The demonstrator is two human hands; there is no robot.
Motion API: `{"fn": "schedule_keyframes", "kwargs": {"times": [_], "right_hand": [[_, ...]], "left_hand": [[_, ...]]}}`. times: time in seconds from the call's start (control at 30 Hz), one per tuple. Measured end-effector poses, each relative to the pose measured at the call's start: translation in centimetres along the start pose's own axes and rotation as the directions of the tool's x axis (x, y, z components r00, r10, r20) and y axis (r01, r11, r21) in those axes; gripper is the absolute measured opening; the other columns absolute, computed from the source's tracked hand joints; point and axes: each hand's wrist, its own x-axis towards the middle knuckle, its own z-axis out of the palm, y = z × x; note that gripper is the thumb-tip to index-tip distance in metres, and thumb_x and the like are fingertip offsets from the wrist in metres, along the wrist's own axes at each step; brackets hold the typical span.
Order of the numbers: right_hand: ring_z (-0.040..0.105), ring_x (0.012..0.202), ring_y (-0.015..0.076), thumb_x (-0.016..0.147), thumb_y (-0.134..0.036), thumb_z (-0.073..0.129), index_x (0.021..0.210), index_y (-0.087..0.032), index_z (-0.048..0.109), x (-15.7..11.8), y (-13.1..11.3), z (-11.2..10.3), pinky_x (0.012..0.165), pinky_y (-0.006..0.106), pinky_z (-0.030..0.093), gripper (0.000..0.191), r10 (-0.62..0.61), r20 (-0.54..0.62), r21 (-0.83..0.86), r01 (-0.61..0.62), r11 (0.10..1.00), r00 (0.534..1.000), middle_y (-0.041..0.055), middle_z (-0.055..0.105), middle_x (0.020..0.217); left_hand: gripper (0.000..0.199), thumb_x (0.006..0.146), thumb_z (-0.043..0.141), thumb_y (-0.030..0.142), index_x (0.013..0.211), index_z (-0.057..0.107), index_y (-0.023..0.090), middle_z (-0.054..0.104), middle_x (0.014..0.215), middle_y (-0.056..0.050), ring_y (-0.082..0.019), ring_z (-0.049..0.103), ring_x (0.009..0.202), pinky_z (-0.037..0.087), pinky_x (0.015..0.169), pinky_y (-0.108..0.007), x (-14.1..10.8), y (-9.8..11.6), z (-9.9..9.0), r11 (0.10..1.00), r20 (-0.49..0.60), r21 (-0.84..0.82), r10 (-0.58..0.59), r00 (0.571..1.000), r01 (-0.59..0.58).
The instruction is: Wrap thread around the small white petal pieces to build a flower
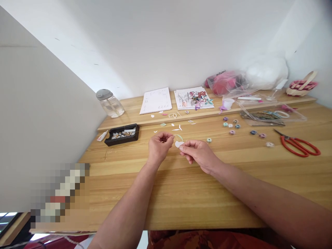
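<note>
Over the middle of the table, my left hand [160, 147] is closed in a pinch at one end of a thin pale green thread [179, 137]. The thread arcs across toward my right hand [198, 153], whose thumb and finger grip a small white paper cut-out [178, 144] with rounded lobes. Just beyond my hands lie more white petal-shaped pieces [177, 128] and a green-edged leaf piece [163, 125]. A bobbin of pale green thread [209, 140] sits right of my right hand. Fine detail between the fingertips is too small to make out.
A black tray of beads [121, 135] and a lidded bottle [110, 103] stand left. Right are several thread bobbins [231, 132], red-handled scissors [298, 146] and a clear plastic box [298, 117]. Paper sheets [156, 100] and colourful flower ornaments [199, 98] rest on the raised back ledge.
</note>
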Motion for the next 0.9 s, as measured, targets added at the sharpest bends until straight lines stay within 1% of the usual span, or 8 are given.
{"fn": "schedule_keyframes", "kwargs": {"times": [0.1, 0.23, 0.3, 0.43, 0.57, 0.67, 0.77, 0.9], "right_hand": [[0.046, 0.05, 0.0084, 0.075, -0.034, 0.07, 0.073, -0.017, 0.065, -0.1, -0.3, -0.3, 0.048, 0.023, 0.036, 0.018, -0.175, -0.026, -0.187, 0.167, 0.968, 0.984, -0.0008, 0.062, 0.065], [0.045, 0.055, 0.0094, 0.076, -0.03, 0.068, 0.074, -0.017, 0.067, -0.2, -1.6, -1.2, 0.053, 0.024, 0.035, 0.013, -0.381, -0.023, -0.412, 0.338, 0.846, 0.924, -0.0021, 0.058, 0.062], [0.045, 0.056, 0.0097, 0.077, -0.029, 0.067, 0.073, -0.017, 0.067, 0.0, -2.1, -1.8, 0.053, 0.024, 0.035, 0.013, -0.448, -0.015, -0.448, 0.394, 0.802, 0.894, -0.002, 0.058, 0.062], [0.042, 0.055, 0.0096, 0.077, -0.032, 0.067, 0.073, -0.017, 0.067, 1.0, -2.3, -2.8, 0.053, 0.025, 0.033, 0.015, -0.461, -0.013, -0.417, 0.414, 0.809, 0.887, -0.0028, 0.054, 0.06], [0.038, 0.053, 0.0084, 0.072, -0.035, 0.072, 0.07, -0.017, 0.066, 2.0, -1.6, -3.1, 0.049, 0.024, 0.029, 0.02, -0.361, -0.041, -0.296, 0.334, 0.895, 0.932, -0.0036, 0.05, 0.057], [0.034, 0.047, 0.0062, 0.065, -0.038, 0.078, 0.071, -0.017, 0.065, 2.2, -0.9, -2.8, 0.044, 0.023, 0.023, 0.026, -0.153, -0.058, -0.055, 0.15, 0.987, 0.987, -0.0042, 0.05, 0.057], [0.03, 0.042, 0.0037, 0.059, -0.036, 0.082, 0.072, -0.018, 0.061, 1.8, -0.5, -2.2, 0.04, 0.021, 0.018, 0.031, 0.054, 0.01, 0.18, -0.055, 0.982, 0.999, -0.0052, 0.05, 0.055], [0.037, 0.041, 0.0037, 0.062, -0.037, 0.082, 0.069, -0.018, 0.057, 0.9, -0.4, -1.1, 0.039, 0.019, 0.025, 0.032, 0.139, 0.072, 0.217, -0.152, 0.964, 0.988, -0.0031, 0.057, 0.058]], "left_hand": [[0.018, 0.072, 0.071, 0.033, 0.074, 0.068, 0.015, 0.061, 0.061, 0.0, -0.009, 0.052, 0.053, 0.043, 0.051, -0.022, 0.0, 0.0, -0.2, 0.998, 0.027, 0.063, 0.021, 0.999, -0.023], [0.017, 0.072, 0.07, 0.032, 0.072, 0.068, 0.015, 0.06, 0.06, 0.0, -0.009, 0.05, 0.052, 0.039, 0.048, -0.021, -0.3, 0.2, -0.4, 0.994, 0.17, 0.11, -0.008, 0.985, -0.011], [0.018, 0.072, 0.071, 0.032, 0.072, 0.068, 0.015, 0.061, 0.061, 0.0, -0.009, 0.05, 0.052, 0.039, 0.049, -0.021, -0.5, 0.4, -0.3, 0.996, 0.266, 0.094, -0.031, 0.963, 0.006], [0.02, 0.072, 0.073, 0.034, 0.076, 0.069, 0.015, 0.063, 0.066, -0.001, -0.008, 0.049, 0.054, 0.042, 0.05, -0.021, -1.0, 1.0, -0.2, 0.999, 0.436, 0.02, -0.051, 0.899, 0.047], [0.022, 0.07, 0.076, 0.034, 0.076, 0.069, 0.015, 0.062, 0.067, 0.0, -0.008, 0.05, 0.054, 0.044, 0.052, -0.022, -1.2, 1.6, -0.3, 0.991, 0.492, -0.088, -0.042, 0.869, 0.098], [0.023, 0.07, 0.078, 0.035, 0.075, 0.068, 0.015, 0.061, 0.064, 0.001, -0.007, 0.051, 0.053, 0.044, 0.054, -0.022, -1.1, 1.6, -0.3, 0.973, 0.469, -0.189, -0.027, 0.883, 0.13], [0.024, 0.071, 0.077, 0.037, 0.076, 0.066, 0.015, 0.06, 0.064, 0.001, -0.007, 0.052, 0.055, 0.045, 0.056, -0.022, -0.9, 1.1, -0.3, 0.943, 0.391, -0.291, -0.038, 0.92, 0.162], [0.026, 0.069, 0.078, 0.039, 0.076, 0.067, 0.016, 0.061, 0.067, 0.001, -0.008, 0.055, 0.06, 0.047, 0.063, -0.023, -0.5, 0.7, -0.1, 0.93, 0.219, -0.319, -0.116, 0.969, 0.183]]}}
